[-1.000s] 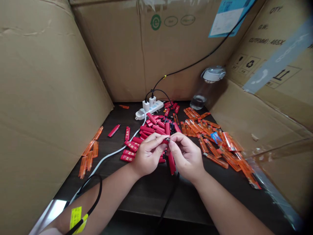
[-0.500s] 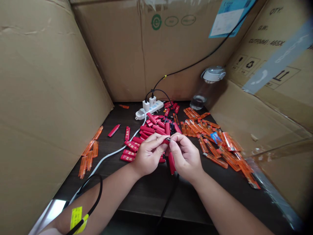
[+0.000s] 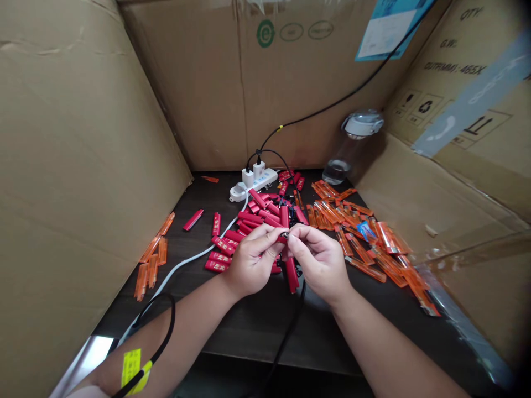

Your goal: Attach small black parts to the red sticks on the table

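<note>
Over the middle of the dark table my left hand (image 3: 255, 260) pinches a small red lighter (image 3: 282, 239) between thumb and fingers. Its metal-tipped end points toward my right hand (image 3: 317, 262). The thumb and forefinger of that hand are closed at this metal end; whether they grip a small separate part is hidden. Most of the held lighter is covered by my fingers. Beneath and behind both hands spreads a pile of red lighters (image 3: 251, 218), some with gold characters. One red lighter (image 3: 291, 275) lies just below, between my hands.
Orange see-through lighters (image 3: 365, 257) are heaped at the right, with a smaller group (image 3: 152, 270) at the left. A white power strip (image 3: 265, 179) with chargers and cables sits behind the pile. A water bottle (image 3: 338, 166) stands back right. Cardboard walls (image 3: 207, 94) enclose the table.
My right hand has turned slightly, its wrist shifting a little to the right. The left hand keeps its pinch on the lighter in nearly the same place.
</note>
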A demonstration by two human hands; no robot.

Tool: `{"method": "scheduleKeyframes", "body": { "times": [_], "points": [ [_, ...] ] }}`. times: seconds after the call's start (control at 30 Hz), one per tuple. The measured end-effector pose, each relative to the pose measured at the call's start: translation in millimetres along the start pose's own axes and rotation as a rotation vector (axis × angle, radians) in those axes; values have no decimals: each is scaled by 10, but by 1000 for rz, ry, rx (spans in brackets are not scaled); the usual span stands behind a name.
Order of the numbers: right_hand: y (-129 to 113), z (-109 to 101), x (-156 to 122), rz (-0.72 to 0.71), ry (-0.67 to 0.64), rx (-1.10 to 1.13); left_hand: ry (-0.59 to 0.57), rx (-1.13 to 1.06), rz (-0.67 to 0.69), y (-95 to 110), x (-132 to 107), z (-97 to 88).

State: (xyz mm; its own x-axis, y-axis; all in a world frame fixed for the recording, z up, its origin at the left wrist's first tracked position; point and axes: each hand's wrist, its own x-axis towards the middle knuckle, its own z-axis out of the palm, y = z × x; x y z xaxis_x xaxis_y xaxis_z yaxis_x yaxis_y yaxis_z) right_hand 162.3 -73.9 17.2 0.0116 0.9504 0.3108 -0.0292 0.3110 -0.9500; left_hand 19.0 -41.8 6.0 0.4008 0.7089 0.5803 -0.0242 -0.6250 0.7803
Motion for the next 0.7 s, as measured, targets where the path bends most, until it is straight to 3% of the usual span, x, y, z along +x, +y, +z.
{"method": "scheduleKeyframes", "body": {
  "times": [0.47, 0.57, 0.7],
  "points": [
    [16, 16, 26, 43, 20, 2, 24, 12, -23, 24, 6, 13],
    [40, 6, 42, 55, 81, 22, 88, 34, -97, 11, -11, 23],
    [72, -89, 118, 74, 211, 24, 268, -34, -270, -67, -1, -29]
  ]
}}
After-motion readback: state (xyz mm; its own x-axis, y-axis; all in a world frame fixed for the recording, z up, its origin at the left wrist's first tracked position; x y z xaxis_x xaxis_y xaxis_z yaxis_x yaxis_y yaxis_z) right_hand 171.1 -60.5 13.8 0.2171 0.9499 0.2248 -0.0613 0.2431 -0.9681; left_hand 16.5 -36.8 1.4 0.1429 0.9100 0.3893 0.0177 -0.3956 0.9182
